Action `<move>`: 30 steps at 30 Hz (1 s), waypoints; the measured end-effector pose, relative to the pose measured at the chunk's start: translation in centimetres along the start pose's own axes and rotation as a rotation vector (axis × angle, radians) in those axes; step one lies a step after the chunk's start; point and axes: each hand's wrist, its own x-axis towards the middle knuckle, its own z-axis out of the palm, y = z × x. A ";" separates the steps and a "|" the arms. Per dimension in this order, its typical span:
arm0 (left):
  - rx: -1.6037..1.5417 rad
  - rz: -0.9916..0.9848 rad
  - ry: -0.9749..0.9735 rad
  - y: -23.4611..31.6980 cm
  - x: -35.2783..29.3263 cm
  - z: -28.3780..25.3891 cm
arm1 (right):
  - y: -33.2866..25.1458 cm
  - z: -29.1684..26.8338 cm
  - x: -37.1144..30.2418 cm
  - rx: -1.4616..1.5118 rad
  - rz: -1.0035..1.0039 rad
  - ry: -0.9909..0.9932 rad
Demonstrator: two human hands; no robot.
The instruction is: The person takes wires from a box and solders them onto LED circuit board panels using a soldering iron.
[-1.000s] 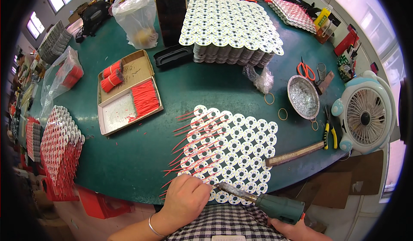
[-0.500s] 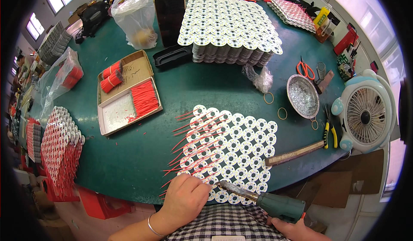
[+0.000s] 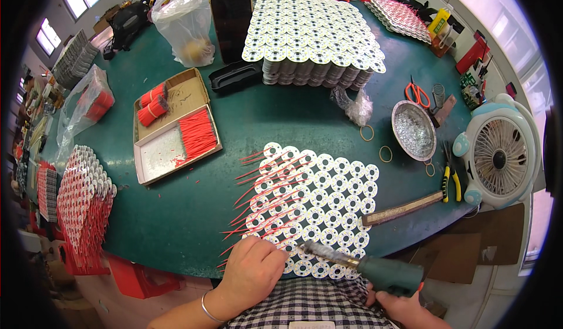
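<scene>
My left hand point(image 3: 253, 271) rests at the near left corner of a panel of white ring-shaped circuit boards point(image 3: 334, 201). Its fingers are pinched together over the lower boards; what lies between them is hidden. Thin red wires point(image 3: 249, 197) stick out leftward from the panel's left columns. In my right hand point(image 3: 399, 305) is a soldering gun point(image 3: 390, 275) with a dark green body. Its metal barrel points left over the near rows, the tip close to my left fingertips.
An open cardboard box point(image 3: 176, 170) holds red wires. A tall stack of white boards point(image 3: 311, 35) stands at the back. To the right are a metal bowl point(image 3: 413, 130), a wooden strip point(image 3: 402, 209), pliers point(image 3: 450, 179) and a fan point(image 3: 498, 159). Wired panels point(image 3: 85, 200) hang at the left edge.
The soldering gun and my right hand have shifted slightly right, drawing the tip a little away from my left fingers. My left hand has stayed nearly still.
</scene>
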 end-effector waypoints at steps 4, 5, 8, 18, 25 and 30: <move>0.007 -0.004 -0.006 -0.2 0.2 0.2 | -1.5 0.3 2.7 0.615 -0.056 0.231; 0.024 -0.012 -0.029 -0.3 0.3 0.2 | -1.5 0.6 3.8 0.693 -0.094 0.270; 0.043 -0.022 -0.046 -0.3 0.3 -0.7 | -2.3 2.9 7.0 0.818 -0.184 0.289; 0.311 -0.100 0.128 -7.0 0.5 -7.2 | -1.3 4.2 7.9 0.925 -0.265 0.397; 0.373 -0.127 0.344 -12.8 8.5 -8.4 | -1.3 4.2 7.9 0.889 -0.294 0.332; 0.488 -0.266 0.113 -13.4 10.4 -8.1 | -1.2 4.3 8.3 0.878 -0.326 0.377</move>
